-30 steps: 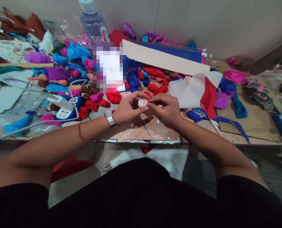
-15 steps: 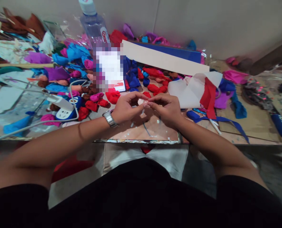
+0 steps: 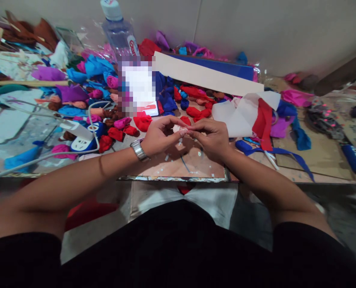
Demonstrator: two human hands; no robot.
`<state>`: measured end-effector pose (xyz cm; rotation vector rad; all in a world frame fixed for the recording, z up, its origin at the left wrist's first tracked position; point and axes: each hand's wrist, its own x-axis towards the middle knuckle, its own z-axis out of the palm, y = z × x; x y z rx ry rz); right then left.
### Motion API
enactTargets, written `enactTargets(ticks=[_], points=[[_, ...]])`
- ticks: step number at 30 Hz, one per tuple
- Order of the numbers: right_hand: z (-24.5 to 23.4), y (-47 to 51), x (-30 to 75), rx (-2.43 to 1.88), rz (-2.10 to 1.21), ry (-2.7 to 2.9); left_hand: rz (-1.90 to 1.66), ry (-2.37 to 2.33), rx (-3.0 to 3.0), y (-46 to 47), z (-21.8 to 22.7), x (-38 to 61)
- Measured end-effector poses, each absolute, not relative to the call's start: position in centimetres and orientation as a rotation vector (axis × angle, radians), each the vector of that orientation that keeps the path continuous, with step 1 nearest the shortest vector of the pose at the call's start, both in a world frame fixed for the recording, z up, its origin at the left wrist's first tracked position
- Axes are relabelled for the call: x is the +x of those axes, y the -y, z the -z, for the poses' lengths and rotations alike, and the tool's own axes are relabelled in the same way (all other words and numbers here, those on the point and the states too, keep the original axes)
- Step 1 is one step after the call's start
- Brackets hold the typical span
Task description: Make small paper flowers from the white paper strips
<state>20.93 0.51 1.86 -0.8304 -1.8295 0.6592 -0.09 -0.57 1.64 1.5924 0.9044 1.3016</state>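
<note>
Between my fingertips, just above the near part of the table, is a small crumpled pale pink piece, thin like paper or fabric; its exact kind does not show. My left hand, below a metal wristwatch, pinches it from the left with thumb and forefinger. From the right, my right hand has thumb and fingers closed on its other end. Parts of the piece are hidden by the fingertips. Small white scraps lie on the tabletop beneath. Several red cloth bundles sit just beyond my hands.
A bottle stands behind a lit phone. At left, a white cable runs to a power strip among coloured bundles. White sheet material and a blue strip lie right; a long pale board lies behind.
The pale pink piece shows slightly more between my fingertips, as the fingers have shifted a little. Both arms and everything on the table stay practically in place.
</note>
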Motion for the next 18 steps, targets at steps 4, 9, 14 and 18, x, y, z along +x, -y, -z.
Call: enactTargets(ticks=[4,9,14,18], points=[[-2.07,-0.21,20.83,-0.811,-0.659,1.864,-1.310,-0.908,1.638,0.27,-1.31,-0.32],[-2.09,-0.03,20.89,-0.859,-0.698,1.877,-1.281,-0.941,1.666,0.13,-1.14,-0.47],[-1.99,-0.24,21.00,-0.875,-0.694,1.878,-1.287,-0.964,1.647,0.34,-1.20,-0.28],[-1.94,-0.40,20.95,-0.847,-0.701,1.888,-1.277,-0.917,1.590,0.20,-0.87,-0.34]])
